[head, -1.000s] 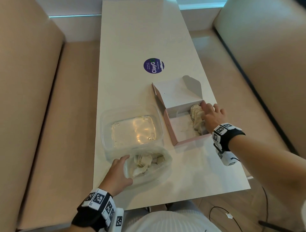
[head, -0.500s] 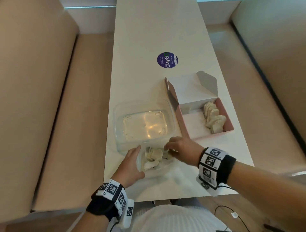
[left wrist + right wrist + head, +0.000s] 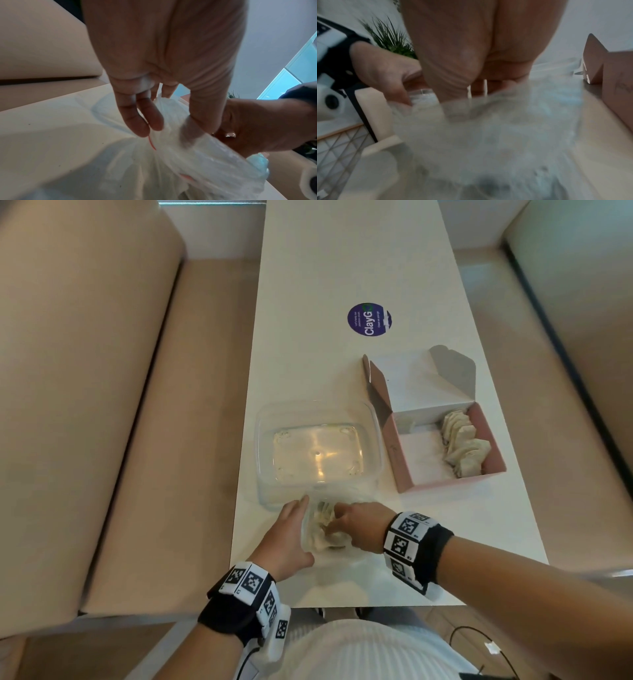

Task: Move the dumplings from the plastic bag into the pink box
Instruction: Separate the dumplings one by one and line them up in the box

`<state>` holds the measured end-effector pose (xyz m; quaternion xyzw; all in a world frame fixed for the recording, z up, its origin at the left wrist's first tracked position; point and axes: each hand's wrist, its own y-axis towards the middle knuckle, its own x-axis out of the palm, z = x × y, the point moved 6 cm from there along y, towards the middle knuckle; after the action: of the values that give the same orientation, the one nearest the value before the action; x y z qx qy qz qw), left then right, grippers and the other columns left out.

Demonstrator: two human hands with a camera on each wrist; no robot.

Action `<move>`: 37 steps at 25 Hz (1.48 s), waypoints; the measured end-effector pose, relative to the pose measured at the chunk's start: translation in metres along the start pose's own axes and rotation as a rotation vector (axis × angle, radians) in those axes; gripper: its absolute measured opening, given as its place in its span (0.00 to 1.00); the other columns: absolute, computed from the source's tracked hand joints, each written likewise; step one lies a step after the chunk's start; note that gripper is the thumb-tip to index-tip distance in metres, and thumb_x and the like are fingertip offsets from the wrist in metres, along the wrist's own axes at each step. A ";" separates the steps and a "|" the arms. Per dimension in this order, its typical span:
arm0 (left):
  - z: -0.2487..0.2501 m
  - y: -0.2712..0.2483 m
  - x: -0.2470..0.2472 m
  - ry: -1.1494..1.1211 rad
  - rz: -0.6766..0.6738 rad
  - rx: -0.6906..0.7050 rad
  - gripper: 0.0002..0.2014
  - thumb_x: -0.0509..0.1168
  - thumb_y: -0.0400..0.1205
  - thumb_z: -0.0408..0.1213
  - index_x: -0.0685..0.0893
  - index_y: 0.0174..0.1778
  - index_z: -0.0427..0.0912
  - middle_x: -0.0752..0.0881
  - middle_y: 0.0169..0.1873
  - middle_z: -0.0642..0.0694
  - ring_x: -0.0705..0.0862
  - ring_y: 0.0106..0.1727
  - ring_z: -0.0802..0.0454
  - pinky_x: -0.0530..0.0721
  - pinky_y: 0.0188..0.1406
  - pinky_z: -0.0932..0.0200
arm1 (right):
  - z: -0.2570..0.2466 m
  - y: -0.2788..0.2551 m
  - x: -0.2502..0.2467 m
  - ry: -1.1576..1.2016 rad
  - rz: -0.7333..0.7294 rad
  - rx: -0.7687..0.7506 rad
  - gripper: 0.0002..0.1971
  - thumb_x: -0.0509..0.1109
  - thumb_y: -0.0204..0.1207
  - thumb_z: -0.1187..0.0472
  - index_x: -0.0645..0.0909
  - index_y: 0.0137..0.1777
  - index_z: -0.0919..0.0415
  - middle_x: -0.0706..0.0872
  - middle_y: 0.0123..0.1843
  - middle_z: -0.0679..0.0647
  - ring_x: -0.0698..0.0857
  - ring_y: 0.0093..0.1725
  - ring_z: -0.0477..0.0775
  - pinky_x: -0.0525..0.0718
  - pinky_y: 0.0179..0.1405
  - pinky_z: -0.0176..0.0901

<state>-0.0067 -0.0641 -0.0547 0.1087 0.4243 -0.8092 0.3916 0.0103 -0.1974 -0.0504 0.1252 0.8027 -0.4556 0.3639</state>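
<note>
My left hand [image 3: 287,537] grips the edge of the plastic bag [image 3: 323,534]; my right hand [image 3: 359,527] reaches inside among the dumplings [image 3: 322,517], its grip hidden. The bag lies just beside the clear tub [image 3: 317,451]; the pink box [image 3: 448,484] stands right of it.

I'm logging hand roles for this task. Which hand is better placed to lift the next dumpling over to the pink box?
The right hand. It already reaches into the plastic bag among the dumplings, and the pink box lies on its side. The left hand grips the bag's edge, holding it open.
</note>
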 end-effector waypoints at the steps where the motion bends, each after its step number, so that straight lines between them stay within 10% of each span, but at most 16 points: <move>1: 0.001 0.000 0.000 0.006 -0.003 0.000 0.52 0.72 0.71 0.31 0.45 0.84 0.48 0.50 0.83 0.52 0.61 0.81 0.52 0.64 0.65 0.70 | 0.001 0.001 0.000 -0.011 0.009 -0.005 0.17 0.65 0.77 0.64 0.80 0.65 0.50 0.77 0.63 0.54 0.78 0.61 0.60 0.79 0.52 0.49; 9: 0.003 -0.001 0.000 -0.016 -0.012 -0.010 0.51 0.73 0.72 0.33 0.44 0.84 0.48 0.51 0.82 0.53 0.61 0.81 0.52 0.62 0.65 0.70 | 0.025 -0.015 -0.007 0.290 0.116 0.173 0.12 0.58 0.78 0.65 0.80 0.57 0.61 0.85 0.52 0.60 0.84 0.48 0.61 0.78 0.43 0.43; 20: 0.015 -0.002 0.003 0.008 -0.006 0.031 0.51 0.72 0.73 0.33 0.44 0.84 0.47 0.52 0.82 0.53 0.64 0.79 0.52 0.66 0.67 0.66 | 0.032 0.016 -0.001 0.269 0.242 0.363 0.22 0.65 0.77 0.60 0.70 0.70 0.61 0.75 0.67 0.61 0.77 0.63 0.62 0.79 0.60 0.51; 28: 0.015 -0.001 0.003 -0.003 -0.020 0.034 0.51 0.72 0.73 0.32 0.43 0.84 0.48 0.53 0.82 0.53 0.64 0.79 0.52 0.65 0.65 0.69 | 0.015 0.020 -0.001 0.187 0.215 0.117 0.20 0.65 0.77 0.57 0.74 0.70 0.55 0.80 0.56 0.58 0.81 0.54 0.62 0.80 0.52 0.49; 37: 0.016 -0.004 0.001 0.001 -0.012 0.056 0.54 0.73 0.71 0.32 0.43 0.84 0.49 0.50 0.82 0.55 0.62 0.81 0.53 0.66 0.70 0.66 | -0.002 0.030 -0.007 -0.320 0.108 -0.107 0.26 0.62 0.80 0.57 0.63 0.77 0.55 0.64 0.79 0.54 0.70 0.68 0.64 0.73 0.63 0.54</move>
<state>-0.0076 -0.0756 -0.0427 0.1175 0.4025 -0.8229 0.3835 0.0304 -0.1778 -0.0642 0.0744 0.7499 -0.4061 0.5170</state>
